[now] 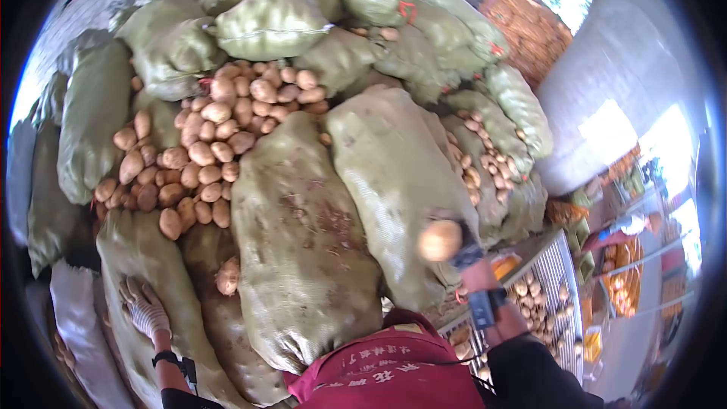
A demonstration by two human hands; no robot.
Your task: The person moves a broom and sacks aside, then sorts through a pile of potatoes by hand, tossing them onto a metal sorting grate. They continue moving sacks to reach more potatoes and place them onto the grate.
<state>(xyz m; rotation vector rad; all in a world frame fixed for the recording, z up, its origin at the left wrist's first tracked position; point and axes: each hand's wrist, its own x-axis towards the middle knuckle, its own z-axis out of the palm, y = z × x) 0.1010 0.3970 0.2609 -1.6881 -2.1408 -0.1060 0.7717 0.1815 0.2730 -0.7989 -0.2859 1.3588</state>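
Sacks point(303, 242) fill the frame, with loose potatoes point(204, 144) upper left and a rack point(556, 273) lower right. The left hand point(144, 307), lower left, lies with fingers spread on the sacks. The right hand point(466, 254), centre right, curls its fingers round a blurred potato point(441, 240), seemingly mid-sort; placing it calls for free rack space.

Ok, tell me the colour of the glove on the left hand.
The glove is white, seen in the head view.
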